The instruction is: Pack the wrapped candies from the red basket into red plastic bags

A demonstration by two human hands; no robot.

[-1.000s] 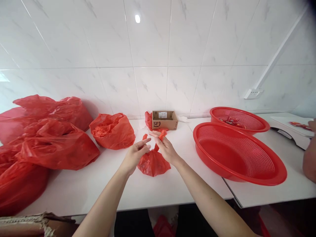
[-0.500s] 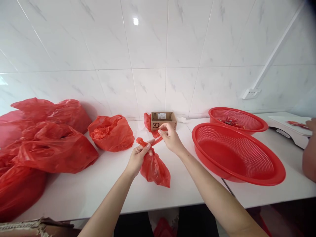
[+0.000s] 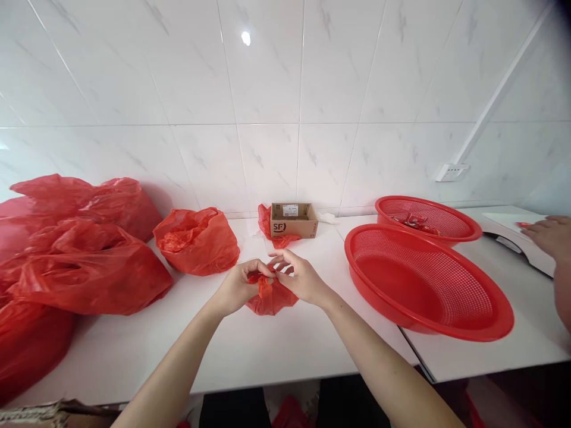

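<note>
A small red plastic bag rests on the white table in front of me, its body bulging below my fingers. My left hand pinches the gathered top of the bag from the left. From the right, my right hand pinches the same top, its fingertips meeting the left ones. Fingers partly cover the twisted handles, so I cannot tell whether they are knotted. Just behind my hands stands an open cardboard box with another red plastic bag beside it.
Large filled red bags and a smaller crumpled red bag lie on the left. At right are a big red colander and another red colander holding small packets. Another person's hand is over a white scale.
Half a second ago my right hand pulled a handle strip out to the right; now both hands are together at the bag's top. The other person's hand has moved in over the scale.
</note>
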